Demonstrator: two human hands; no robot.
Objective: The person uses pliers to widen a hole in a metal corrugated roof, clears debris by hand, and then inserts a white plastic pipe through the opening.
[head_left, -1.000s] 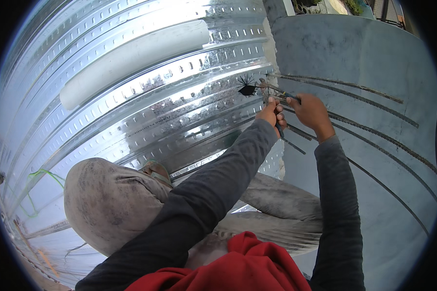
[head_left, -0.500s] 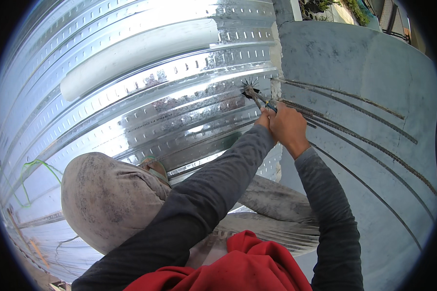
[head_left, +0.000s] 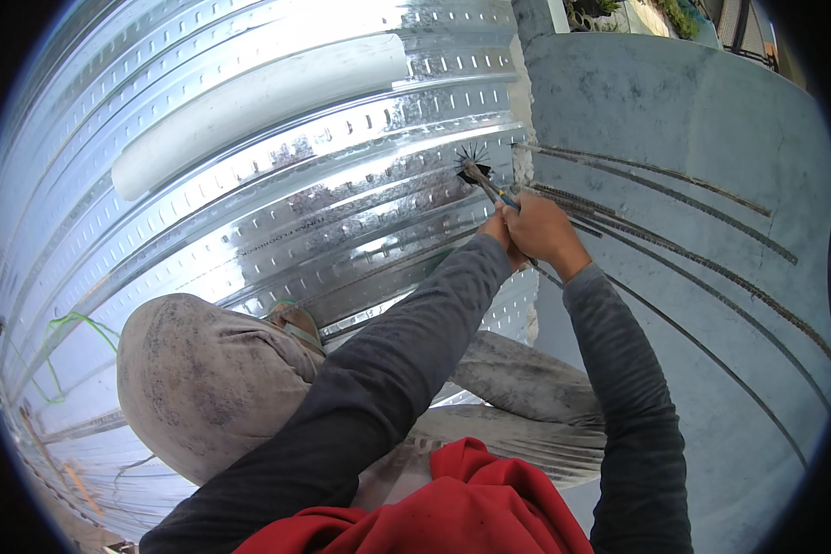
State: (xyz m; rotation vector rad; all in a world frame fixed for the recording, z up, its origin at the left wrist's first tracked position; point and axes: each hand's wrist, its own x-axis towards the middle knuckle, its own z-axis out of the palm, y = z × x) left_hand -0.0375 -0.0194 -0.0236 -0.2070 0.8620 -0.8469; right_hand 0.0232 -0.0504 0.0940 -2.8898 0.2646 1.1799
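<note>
While both hands crowd together over the corrugated metal deck (head_left: 342, 208), the pincer-type tool (head_left: 490, 187) sits with its head at the dark hole (head_left: 485, 173), thin dark lines fanning out from the hole's upper side. Tool slants from the hole down toward the wall side, handles in the grip.

Right hand (head_left: 547, 229): fingers curled tight round a handle. Left hand (head_left: 497, 229): fingers wrapped on the tool too, pressed against the right one (mostly covered by it, so exact finger placement is hard to read). Can't tell if the tool's bite has metal in it.

In the way: a fan of ribbed steel rods (head_left: 748, 288) sticks out from the deck's edge over the grey wall (head_left: 674, 102), lower ones passing right behind the right hand. Rough pale strip (head_left: 523, 92) runs along the deck/wall joint, close to the hole.

Long white curved piece (head_left: 268, 111) lies on the deck, beyond the hole and to the left. Bent knee (head_left: 203, 379) blocks the lower left of the deck; left sleeve (head_left: 406, 342) crosses in front of that leg. Sandalled foot (head_left: 295, 323) on the deck by the knee. Green string (head_left: 81, 318) loops at far left.
</note>
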